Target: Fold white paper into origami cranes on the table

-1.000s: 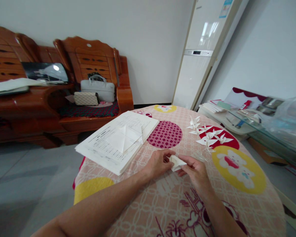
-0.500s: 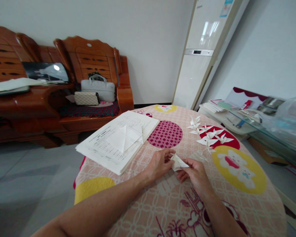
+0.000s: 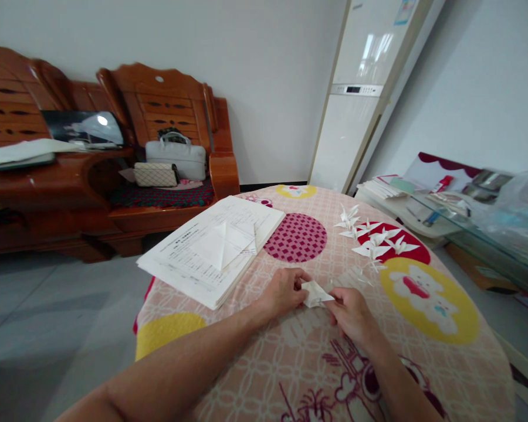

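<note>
Between my two hands, just above the tablecloth, is a small piece of folded white paper (image 3: 315,294). My left hand (image 3: 287,287) pinches its left edge, thumb and fingers closed. At the right corner, my right hand (image 3: 351,310) pinches the paper, its other fingers curled underneath and partly hidden. Several white paper cranes (image 3: 378,237) stand in a group beyond my right hand. To the left lies a stack of printed sheets (image 3: 182,258), with a creased square of white paper (image 3: 229,243) on top.
A patterned tablecloth (image 3: 264,363) covers the round table. At the right stands a glass-topped side table (image 3: 470,234) with papers and a plastic bag (image 3: 525,202). Wooden chairs (image 3: 158,117) holding bags and a tall white air conditioner (image 3: 347,129) are behind.
The folded paper has tipped flatter and lower between my hands. My right hand has turned slightly, with its fingers drawn in more. The stack and cranes stay put.
</note>
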`<state>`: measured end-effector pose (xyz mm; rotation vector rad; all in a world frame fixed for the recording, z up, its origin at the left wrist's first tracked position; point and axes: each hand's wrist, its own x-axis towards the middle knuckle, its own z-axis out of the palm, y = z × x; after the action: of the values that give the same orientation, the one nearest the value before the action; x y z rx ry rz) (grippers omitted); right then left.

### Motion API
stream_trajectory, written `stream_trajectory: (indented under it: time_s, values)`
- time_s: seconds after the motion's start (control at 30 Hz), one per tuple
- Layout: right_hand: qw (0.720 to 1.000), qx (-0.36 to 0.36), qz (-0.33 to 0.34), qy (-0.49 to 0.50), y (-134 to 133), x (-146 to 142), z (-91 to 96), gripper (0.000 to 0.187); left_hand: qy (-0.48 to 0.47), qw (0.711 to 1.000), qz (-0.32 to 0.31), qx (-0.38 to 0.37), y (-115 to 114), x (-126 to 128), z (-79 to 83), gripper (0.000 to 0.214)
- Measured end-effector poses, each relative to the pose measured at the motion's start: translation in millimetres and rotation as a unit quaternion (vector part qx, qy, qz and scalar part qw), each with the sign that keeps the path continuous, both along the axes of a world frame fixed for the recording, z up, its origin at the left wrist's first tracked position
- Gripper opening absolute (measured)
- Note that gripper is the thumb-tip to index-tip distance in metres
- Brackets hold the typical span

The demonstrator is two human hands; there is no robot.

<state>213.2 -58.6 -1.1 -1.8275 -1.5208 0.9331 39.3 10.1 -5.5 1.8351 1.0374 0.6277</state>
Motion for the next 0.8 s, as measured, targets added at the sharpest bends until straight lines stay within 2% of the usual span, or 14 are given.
stream_trajectory:
  time_s: [0.1, 0.17, 0.3, 0.43, 0.6, 0.8]
  values:
    - [0.982, 0.074, -0.021, -0.175, 1.2, 2.5, 1.8, 0.023, 0.016, 0.998, -0.010, 0.054, -0.9, 0.9, 0.0, 0.033]
    - [0.972, 0.084, -0.034, -0.217, 1.8, 1.8, 3.4, 0.016, 0.013, 0.996, -0.011, 0.091, -0.5, 1.2, -0.3, 0.031]
    - [0.966, 0.104, -0.036, -0.236, 2.4, -1.2, 2.4, 0.009, 0.002, 0.992, -0.013, 0.125, 1.9, 0.5, -0.7, 0.025]
    - [0.957, 0.138, -0.037, -0.252, 2.6, -2.5, -1.8, 0.012, 0.017, 0.992, -0.022, 0.124, 3.9, -0.4, -0.7, 0.022]
    - [0.964, 0.136, -0.029, -0.225, 2.8, -3.4, -3.7, 0.018, 0.046, 0.986, -0.043, 0.153, 4.8, -0.6, -1.3, 0.026]
    - [0.973, 0.129, 0.005, -0.191, 3.4, -2.8, -4.1, 0.010, 0.047, 0.987, -0.043, 0.145, 6.1, -1.0, -2.3, 0.034]
